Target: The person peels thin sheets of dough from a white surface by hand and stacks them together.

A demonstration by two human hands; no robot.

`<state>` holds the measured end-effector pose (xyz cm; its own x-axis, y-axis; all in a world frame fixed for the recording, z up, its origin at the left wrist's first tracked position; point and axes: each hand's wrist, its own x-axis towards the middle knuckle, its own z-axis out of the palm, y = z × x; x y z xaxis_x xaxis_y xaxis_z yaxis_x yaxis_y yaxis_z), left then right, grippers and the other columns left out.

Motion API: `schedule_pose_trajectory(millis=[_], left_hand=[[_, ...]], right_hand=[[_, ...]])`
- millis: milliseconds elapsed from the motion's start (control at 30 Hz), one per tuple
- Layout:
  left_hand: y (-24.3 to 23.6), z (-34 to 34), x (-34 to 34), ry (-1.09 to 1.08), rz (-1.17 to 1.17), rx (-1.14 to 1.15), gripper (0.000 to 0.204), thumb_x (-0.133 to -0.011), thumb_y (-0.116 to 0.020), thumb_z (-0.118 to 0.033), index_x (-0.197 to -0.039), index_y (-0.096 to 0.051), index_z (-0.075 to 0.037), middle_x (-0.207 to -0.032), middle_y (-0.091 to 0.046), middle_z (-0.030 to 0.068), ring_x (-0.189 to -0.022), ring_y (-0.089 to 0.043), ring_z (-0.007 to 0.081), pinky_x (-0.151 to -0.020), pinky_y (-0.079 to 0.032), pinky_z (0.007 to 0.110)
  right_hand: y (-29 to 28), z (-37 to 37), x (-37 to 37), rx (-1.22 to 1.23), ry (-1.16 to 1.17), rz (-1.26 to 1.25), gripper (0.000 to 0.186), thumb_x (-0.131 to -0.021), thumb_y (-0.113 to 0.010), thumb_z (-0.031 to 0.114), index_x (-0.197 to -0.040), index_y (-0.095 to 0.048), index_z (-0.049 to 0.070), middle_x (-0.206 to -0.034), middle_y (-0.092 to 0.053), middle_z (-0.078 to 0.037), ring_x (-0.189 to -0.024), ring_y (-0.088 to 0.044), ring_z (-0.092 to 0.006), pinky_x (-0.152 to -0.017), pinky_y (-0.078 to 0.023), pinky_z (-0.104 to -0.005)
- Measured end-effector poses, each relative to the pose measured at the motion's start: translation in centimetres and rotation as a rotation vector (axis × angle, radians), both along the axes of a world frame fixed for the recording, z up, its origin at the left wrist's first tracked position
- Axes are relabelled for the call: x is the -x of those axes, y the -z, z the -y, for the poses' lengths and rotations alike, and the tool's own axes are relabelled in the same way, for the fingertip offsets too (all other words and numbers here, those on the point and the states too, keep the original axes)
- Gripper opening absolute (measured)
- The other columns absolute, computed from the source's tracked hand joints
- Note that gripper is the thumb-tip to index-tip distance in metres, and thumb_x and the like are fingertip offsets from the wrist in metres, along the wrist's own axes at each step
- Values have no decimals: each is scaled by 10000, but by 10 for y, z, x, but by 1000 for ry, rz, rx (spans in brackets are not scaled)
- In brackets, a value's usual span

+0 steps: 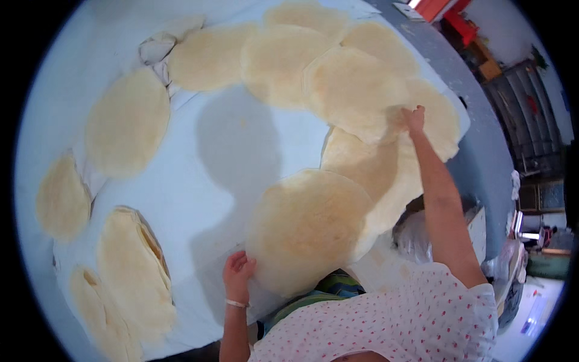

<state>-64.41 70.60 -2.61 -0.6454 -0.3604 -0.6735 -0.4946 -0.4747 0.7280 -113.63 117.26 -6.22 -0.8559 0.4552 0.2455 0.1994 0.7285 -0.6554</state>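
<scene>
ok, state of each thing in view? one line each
left hand: open, fingertips at the near flatbread's edge
right hand: pinching the far flatbread's edge
near flatbread: flat, overlapping its neighbour
far flatbread: flat, edge held
flatbread stack: piled at left
white cloth: spread flat under everything

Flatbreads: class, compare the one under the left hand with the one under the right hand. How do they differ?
The near flatbread lies close to the person, left hand at its edge. The far flatbread lies at arm's reach, right hand on its rim. The near one overlaps one neighbour, the far several. Both are round, pale and thin.
</scene>
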Motion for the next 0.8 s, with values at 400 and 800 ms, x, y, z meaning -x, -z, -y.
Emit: schedule_pose_trajectory(millis=[400,800], left_hand=[[-107,-36,28,323,-424,775,139,-859,-633,-76,-987,-639,-23,-740,-620,122,-637,-560,66,-585,-473,268],[-152,232,-199,-985,-573,379,273,-864,-587,-31,-1133,-567,4,-1046,-637,93,-926,-630,202,-806,-530,353]], right_hand=[[32,-103,124,-281,-572,488,517,-784,-661,363,-1170,-552,38,-1139,-566,-124,-1024,-544,-263,-870,-415,-390],[-223,199,27,-616,-773,-386,443,-900,-534,104,-1305,-431,-44,-1243,-529,-262,-1069,-576,-375,-876,-456,-364]])
